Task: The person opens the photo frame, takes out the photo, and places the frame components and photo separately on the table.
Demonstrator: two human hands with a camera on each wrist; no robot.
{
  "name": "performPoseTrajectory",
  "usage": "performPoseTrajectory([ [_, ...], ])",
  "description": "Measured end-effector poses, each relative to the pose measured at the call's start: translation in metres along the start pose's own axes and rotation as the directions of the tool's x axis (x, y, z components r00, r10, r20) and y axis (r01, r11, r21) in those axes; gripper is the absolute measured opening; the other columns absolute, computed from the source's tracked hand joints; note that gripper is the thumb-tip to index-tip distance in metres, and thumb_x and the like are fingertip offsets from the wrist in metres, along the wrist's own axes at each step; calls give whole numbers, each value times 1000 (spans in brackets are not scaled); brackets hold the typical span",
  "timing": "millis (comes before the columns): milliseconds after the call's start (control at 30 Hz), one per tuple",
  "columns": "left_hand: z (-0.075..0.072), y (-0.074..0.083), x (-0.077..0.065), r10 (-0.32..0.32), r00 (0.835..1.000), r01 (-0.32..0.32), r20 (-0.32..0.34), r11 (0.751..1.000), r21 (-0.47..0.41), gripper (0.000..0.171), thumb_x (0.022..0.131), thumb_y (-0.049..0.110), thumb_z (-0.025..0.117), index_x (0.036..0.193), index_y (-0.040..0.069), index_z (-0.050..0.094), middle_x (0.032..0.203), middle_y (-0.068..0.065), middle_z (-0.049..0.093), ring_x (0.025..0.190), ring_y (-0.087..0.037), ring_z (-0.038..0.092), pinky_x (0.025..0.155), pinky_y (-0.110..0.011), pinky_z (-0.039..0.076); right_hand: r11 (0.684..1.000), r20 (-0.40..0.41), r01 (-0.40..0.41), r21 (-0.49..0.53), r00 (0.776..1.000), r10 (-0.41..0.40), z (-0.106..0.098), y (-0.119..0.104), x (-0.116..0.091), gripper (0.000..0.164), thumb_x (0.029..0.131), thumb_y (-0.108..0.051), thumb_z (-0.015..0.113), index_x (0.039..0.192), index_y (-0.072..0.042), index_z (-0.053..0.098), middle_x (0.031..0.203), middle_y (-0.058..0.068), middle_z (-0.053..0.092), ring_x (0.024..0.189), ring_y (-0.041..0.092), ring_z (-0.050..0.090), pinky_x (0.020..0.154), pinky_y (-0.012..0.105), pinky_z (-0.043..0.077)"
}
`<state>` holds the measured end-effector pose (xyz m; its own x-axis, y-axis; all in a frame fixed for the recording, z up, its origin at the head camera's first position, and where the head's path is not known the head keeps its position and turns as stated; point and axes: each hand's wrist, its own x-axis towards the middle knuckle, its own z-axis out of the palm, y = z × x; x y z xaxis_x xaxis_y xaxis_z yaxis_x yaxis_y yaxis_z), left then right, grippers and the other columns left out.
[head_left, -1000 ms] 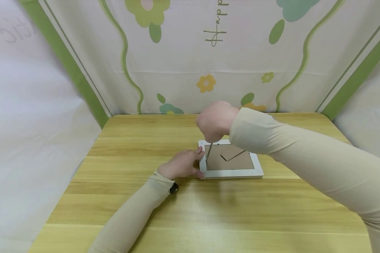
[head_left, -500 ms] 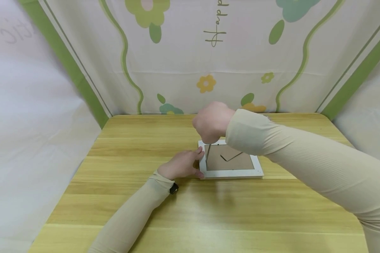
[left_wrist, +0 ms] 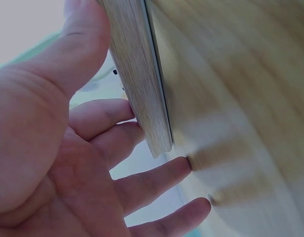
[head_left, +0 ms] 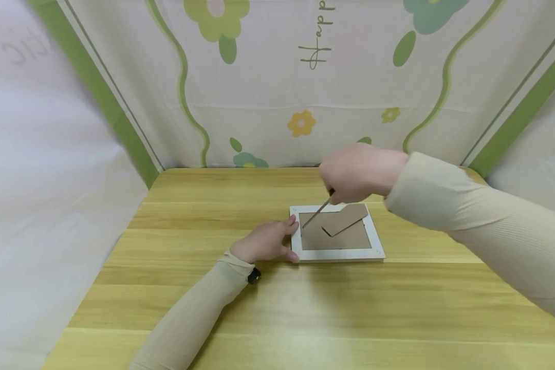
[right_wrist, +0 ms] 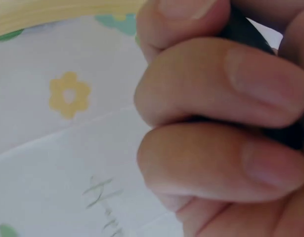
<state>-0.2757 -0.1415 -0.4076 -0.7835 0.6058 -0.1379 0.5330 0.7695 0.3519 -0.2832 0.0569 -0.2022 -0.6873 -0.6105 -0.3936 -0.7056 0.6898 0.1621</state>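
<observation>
A white-bordered picture frame (head_left: 335,254) lies back-up on the table, with a brown backing board and a cardboard stand flap (head_left: 350,218). My left hand (head_left: 264,239) rests at its left end, thumb by the near corner and fingers spread along the edge. In the left wrist view, the left hand's (left_wrist: 87,148) fingers are mostly straight, touching the frame's wood-grained side (left_wrist: 137,69). Above the frame, my right hand (head_left: 358,172) grips a screwdriver (head_left: 317,212) that slants down to the backing's left edge. The right wrist view shows curled fingers (right_wrist: 211,79) round its dark handle (right_wrist: 250,32).
The wooden table (head_left: 203,216) extends on all sides of the frame. A flower-printed cloth (head_left: 259,77) hangs behind its far edge, and pale cloth (head_left: 65,205) covers the left side. A black band (head_left: 254,276) circles the left wrist.
My right hand has moved right, so the screwdriver leans further over and more of the stand flap shows. The left hand and the picture frame keep their places.
</observation>
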Motion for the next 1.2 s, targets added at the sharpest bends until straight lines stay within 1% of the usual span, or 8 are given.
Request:
performPoseTrajectory([
  [67,0,0,0,-4,1000,4,1,1000,9,93,80,46,79,151,2,37,157,-16,30,136,-31,43,109,-37,38,1000,-32,4,26,999,-3,4,10,-9,35,91,-24,70,58,-19,59,54,-9,42,50,7,35,48,26,33],
  [133,1,-1,1,-6,1000,6,2,1000,18,93,80,46,79,151,2,38,157,-16,30,135,-30,44,108,-37,38,999,-76,21,35,997,-18,12,21,-16,28,91,-25,70,64,-20,65,63,-9,52,56,8,45,51,29,40],
  [267,1,0,0,-10,1000,10,3,1000,8,93,79,45,79,151,1,38,156,-17,30,135,-31,44,108,-37,39,994,-167,64,89,985,-48,33,41,-31,9,91,-29,72,92,-21,76,91,-8,68,78,11,62,70,39,53],
  [467,1,0,0,-12,1000,12,0,1000,-12,93,79,43,80,151,1,38,156,-17,30,136,-32,43,109,-38,38,950,-325,168,263,943,-77,83,58,-45,9,96,-22,67,88,-20,71,66,-13,53,56,1,45,58,28,44],
  [533,1,1,-1,-14,1000,14,1,1000,-12,93,79,43,80,151,2,37,156,-17,30,136,-32,42,109,-38,38,937,-362,184,297,930,-68,100,58,-48,9,96,-22,67,94,-17,74,68,-15,56,52,-2,41,58,26,44],
  [700,1,1,-1,-29,1000,30,11,999,-17,93,79,43,80,151,3,36,157,-15,29,137,-31,41,110,-37,37,908,-397,185,375,917,-23,136,57,-52,26,96,-25,68,114,-8,75,89,-11,71,54,-5,44,65,27,49],
  [833,1,2,0,-41,999,41,16,999,-18,93,80,43,79,152,4,35,158,-13,28,138,-29,40,110,-37,36,871,-407,193,451,913,8,159,56,-53,28,96,-27,67,115,-8,74,88,-12,70,52,-4,42,63,24,47],
  [1200,-1,3,0,-31,999,32,7,999,-37,93,80,41,80,151,3,35,157,-14,28,139,-30,39,110,-37,36,840,-455,214,498,889,44,194,54,-49,32,96,-27,67,116,-3,72,81,-14,64,49,-4,38,58,23,44],
])
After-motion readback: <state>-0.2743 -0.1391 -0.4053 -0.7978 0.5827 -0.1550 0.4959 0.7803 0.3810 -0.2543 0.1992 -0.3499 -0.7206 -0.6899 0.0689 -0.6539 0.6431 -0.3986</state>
